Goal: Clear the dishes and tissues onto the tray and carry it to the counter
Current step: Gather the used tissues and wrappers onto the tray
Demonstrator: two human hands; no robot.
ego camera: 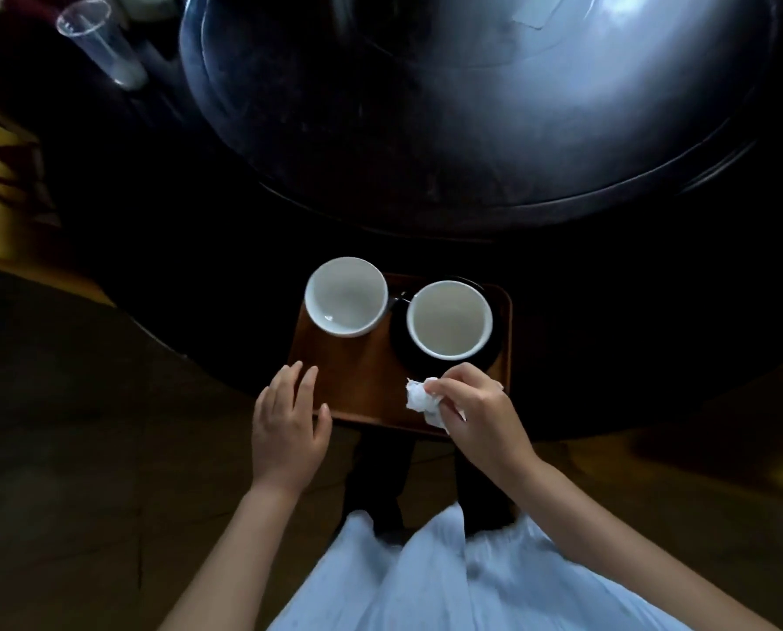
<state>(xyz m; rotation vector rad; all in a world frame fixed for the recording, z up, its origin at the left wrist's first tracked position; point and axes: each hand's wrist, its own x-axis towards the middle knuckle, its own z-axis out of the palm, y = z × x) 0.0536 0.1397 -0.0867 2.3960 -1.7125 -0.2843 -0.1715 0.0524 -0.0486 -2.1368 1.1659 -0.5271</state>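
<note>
A brown wooden tray point(357, 375) lies at the near edge of a dark round table point(198, 266). Two white bowls stand on it: one point(346, 296) at the tray's far left corner, the other point(448, 318) on a black saucer point(401, 352) at the right. My right hand point(480, 409) holds a crumpled white tissue point(421, 396) over the tray's near right part. My left hand point(289, 414) rests at the tray's near left corner, fingers spread, thumb on the rim.
A large glossy turntable point(471, 107) covers the table's middle, with a flat pale sheet point(537, 15) far back on it. An empty clear glass point(100, 43) stands at the far left. Yellowish floor shows on both sides, and my pale skirt below.
</note>
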